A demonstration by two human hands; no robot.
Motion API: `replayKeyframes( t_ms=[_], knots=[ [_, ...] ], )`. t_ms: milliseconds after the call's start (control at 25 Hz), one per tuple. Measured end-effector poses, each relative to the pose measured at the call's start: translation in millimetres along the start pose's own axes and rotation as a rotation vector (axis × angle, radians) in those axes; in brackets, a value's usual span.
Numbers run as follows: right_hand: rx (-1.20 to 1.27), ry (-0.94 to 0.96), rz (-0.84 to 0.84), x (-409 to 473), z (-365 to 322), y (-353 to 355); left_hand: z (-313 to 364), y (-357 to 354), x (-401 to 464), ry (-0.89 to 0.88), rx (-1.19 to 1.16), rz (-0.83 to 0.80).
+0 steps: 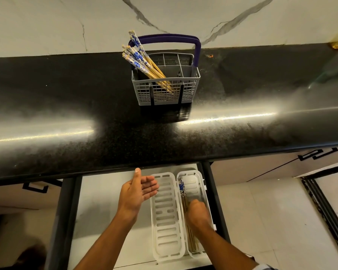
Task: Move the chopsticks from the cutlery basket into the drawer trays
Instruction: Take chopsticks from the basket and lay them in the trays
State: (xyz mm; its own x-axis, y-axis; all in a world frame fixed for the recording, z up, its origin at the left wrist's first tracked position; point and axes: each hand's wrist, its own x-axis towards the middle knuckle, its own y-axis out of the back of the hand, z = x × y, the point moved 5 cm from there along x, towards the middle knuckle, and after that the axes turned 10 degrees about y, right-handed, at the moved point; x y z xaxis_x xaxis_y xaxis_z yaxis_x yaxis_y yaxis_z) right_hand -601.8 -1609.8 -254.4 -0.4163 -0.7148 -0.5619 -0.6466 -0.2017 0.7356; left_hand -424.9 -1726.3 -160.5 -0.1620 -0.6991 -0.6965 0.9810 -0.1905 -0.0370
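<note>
Our left hand (137,193) hovers with fingers straight over the open drawer (105,191), beside the left tray (165,217). Our right hand (198,212) reaches into the right tray (200,184), fingers curled on chopsticks (183,193) lying there. More chopsticks (142,61) stand in the cutlery basket (166,90) on the counter (66,114).

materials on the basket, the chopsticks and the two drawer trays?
Cutlery basket: looks like moulded grey plastic, matte grid walls, with a purple handle.
Chopsticks: probably bamboo or wood, tan shafts, glossy blue-and-white patterned tops.
Drawer trays: apparently white, slightly translucent plastic with moulded slots.
</note>
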Motion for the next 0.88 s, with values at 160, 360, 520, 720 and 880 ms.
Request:
replayKeyframes(
  t_ms=[160, 360, 520, 720, 880],
  knots=[
    [-0.012, 0.03, 0.039, -1, 1, 3, -2, 0, -1, 0.013, 0.004, 0.003],
    [-0.025, 0.046, 0.047, -2, 4, 3, -2, -2, -1, 0.017, 0.008, 0.004],
    [-0.023, 0.052, 0.04, -6, 5, 2, 0, -2, -2, 0.017, 0.008, 0.007],
    [0.002, 0.036, 0.015, -9, 6, 0, -1, -4, -3, 0.02, 0.011, 0.012],
    [0.013, 0.031, 0.002, -13, 4, 2, 2, -4, -7, 0.017, 0.003, 0.002]
  ],
)
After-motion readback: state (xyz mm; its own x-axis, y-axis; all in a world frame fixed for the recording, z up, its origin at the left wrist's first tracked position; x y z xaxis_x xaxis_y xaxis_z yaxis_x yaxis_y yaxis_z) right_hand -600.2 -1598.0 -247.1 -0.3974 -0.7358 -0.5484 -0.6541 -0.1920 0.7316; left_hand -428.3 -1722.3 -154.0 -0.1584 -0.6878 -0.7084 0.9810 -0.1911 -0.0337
